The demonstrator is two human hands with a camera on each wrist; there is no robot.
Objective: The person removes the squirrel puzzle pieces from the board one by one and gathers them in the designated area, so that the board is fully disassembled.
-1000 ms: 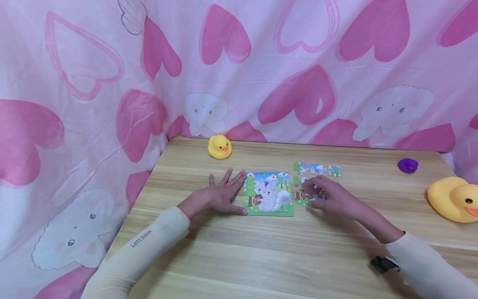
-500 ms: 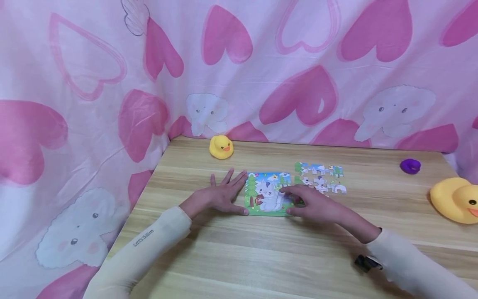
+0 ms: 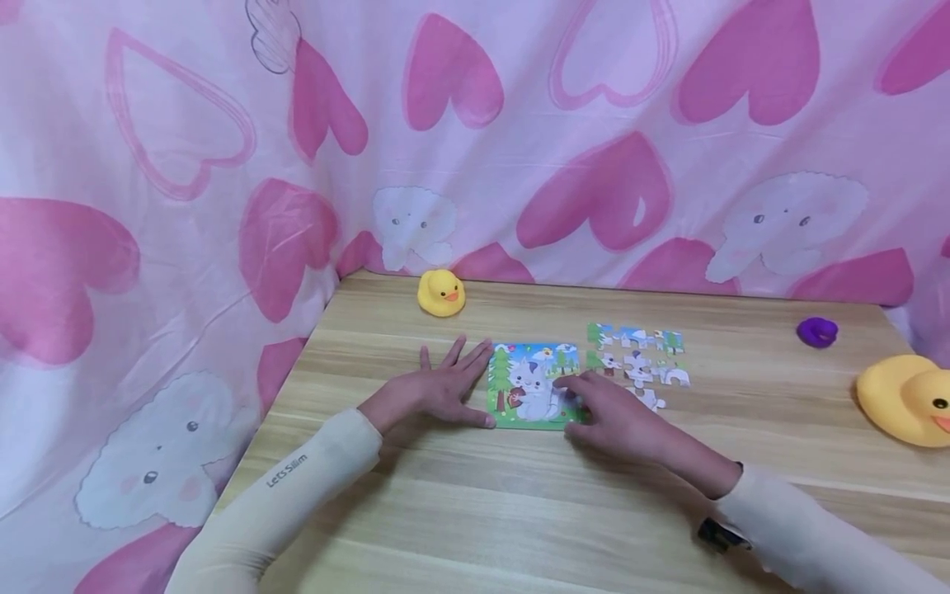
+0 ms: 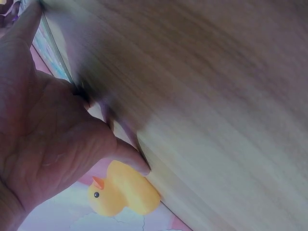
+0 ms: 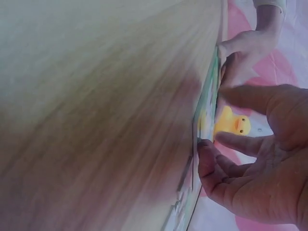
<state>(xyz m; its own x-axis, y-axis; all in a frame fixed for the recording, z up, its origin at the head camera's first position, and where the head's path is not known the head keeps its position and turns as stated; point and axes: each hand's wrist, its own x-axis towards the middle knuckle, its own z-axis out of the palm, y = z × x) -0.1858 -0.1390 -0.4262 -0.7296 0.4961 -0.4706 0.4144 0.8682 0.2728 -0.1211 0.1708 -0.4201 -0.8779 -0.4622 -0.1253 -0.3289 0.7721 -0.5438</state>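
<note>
A square squirrel puzzle board (image 3: 519, 371) lies flat on the wooden table. My left hand (image 3: 434, 392) rests at its left edge, fingers spread, thumb at the lower left corner. Over the board's right side is my right hand (image 3: 619, 417), its forefinger on the picture and its thumb near the lower right corner. In the right wrist view, that hand (image 5: 274, 159) has thumb and forefinger apart, other fingers bent, and I see nothing held between them. Loose jigsaw pieces (image 3: 638, 369) lie in rough rows right of the board; my right hand partly hides the lowest row.
A small yellow rubber duck (image 3: 441, 294) stands behind the board on the left. A purple duck (image 3: 817, 332) and a large yellow duck (image 3: 901, 400) stand at the right. A pink heart-patterned curtain (image 3: 594, 107) hangs behind the wooden table (image 3: 460, 511).
My right hand has moved left from the loose pieces to the board's right side, uncovering several pieces. My left hand has stayed at the board's left edge.
</note>
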